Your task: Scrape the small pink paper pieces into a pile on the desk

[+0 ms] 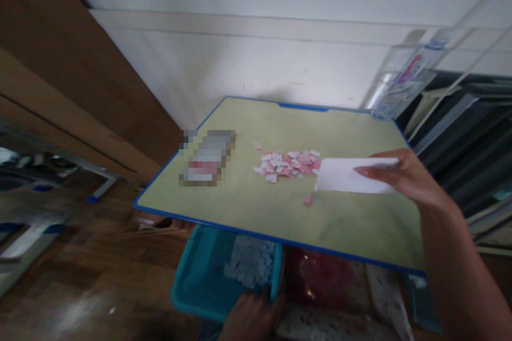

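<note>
My right hand (404, 176) grips a flat white card (340, 175) by its right end, thumb on top. The card's left edge meets a pile of small pink and white paper pieces (286, 164) on the pale green tabletop (248, 202). One pink piece (308, 200) lies apart, nearer the front edge. Below the table, my left hand (253, 315) is closed on the near right rim of a teal basin (188, 277), slightly blurred. Whitish pieces (252, 260) like those on the table lie inside the basin.
A blurred-out rectangular object (208, 157) lies on the table's left side. At the back right corner stands a clear plastic bottle (408, 77). A white wall (260, 64) borders the table behind, with dark panels (472, 122) at right. Reddish patterned fabric (332, 277) shows beneath.
</note>
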A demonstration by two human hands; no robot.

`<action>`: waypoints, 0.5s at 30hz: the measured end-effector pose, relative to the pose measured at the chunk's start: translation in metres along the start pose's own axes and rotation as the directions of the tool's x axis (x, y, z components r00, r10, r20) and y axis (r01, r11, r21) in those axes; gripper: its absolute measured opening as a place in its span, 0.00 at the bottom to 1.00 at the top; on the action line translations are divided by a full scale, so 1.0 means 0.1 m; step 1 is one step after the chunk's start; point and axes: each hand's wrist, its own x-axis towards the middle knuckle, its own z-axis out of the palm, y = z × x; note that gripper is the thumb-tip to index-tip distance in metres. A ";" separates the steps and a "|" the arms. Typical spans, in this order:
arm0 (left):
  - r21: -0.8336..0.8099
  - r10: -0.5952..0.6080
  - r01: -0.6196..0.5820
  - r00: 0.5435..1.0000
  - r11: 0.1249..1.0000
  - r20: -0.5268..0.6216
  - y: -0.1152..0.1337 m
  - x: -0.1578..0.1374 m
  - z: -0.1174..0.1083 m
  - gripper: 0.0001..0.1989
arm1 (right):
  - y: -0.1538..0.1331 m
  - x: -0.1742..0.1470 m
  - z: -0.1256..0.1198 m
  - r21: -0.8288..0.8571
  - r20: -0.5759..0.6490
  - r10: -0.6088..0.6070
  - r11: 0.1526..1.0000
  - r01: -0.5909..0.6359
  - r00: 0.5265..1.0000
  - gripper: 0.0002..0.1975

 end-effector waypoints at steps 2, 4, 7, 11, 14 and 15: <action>0.001 -0.005 0.005 1.000 1.000 0.002 0.00 0.00 0.00 0.30 | 0.01 0.00 -0.01 0.026 -0.088 0.004 1.000 -0.002 0.996 0.14; 0.000 -0.011 0.011 1.000 1.000 0.010 0.00 -0.01 -0.01 0.27 | 0.02 0.01 -0.01 0.022 -0.093 0.013 1.000 -0.011 0.996 0.14; -0.004 -0.012 0.012 1.000 1.000 0.004 0.00 -0.01 -0.02 0.25 | 0.01 0.03 0.01 -0.006 0.015 0.014 1.000 -0.014 1.000 0.15; -0.022 -0.016 0.016 1.000 1.000 0.008 -0.01 0.00 -0.02 0.25 | 0.00 0.01 -0.01 0.005 0.113 0.022 1.000 -0.023 0.993 0.14; -0.024 -0.010 0.010 1.000 1.000 0.020 0.00 0.00 -0.01 0.25 | 0.03 -0.02 -0.07 0.013 -0.028 0.014 1.000 -0.014 0.999 0.14; -0.016 -0.010 0.010 1.000 1.000 0.014 0.00 0.00 -0.01 0.26 | 0.05 -0.02 -0.08 0.005 -0.062 0.015 1.000 -0.015 0.998 0.14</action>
